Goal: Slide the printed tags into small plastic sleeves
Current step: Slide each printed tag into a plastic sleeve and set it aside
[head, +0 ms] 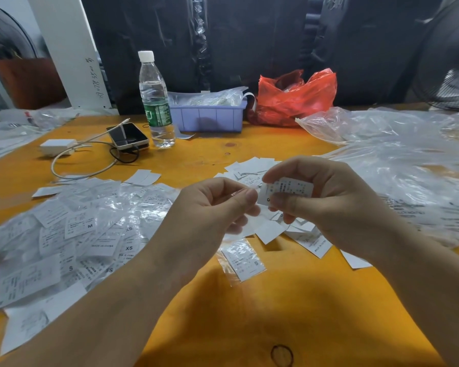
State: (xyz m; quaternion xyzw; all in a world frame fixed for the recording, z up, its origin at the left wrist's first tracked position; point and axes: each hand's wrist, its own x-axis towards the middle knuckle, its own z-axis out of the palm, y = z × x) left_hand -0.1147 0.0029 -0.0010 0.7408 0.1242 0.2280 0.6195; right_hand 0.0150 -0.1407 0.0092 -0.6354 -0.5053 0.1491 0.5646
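— Holding anything? 
— Right hand (326, 197) pinches a small white printed tag (289, 190) above the orange table (249, 313); left hand (210, 207) pinches a thin clear plastic sleeve (245, 225) beside it.
— Readable? 
— No; fingers cover the tag's edges, the sleeve barely shows.

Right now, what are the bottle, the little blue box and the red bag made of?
The bottle looks like clear, shiny plastic; you can see straight through it, and it has a white cap. The blue box seems hard, matte plastic with moulded ribs. The red bag looks like thin, glossy plastic film, crinkled and slightly see-through.
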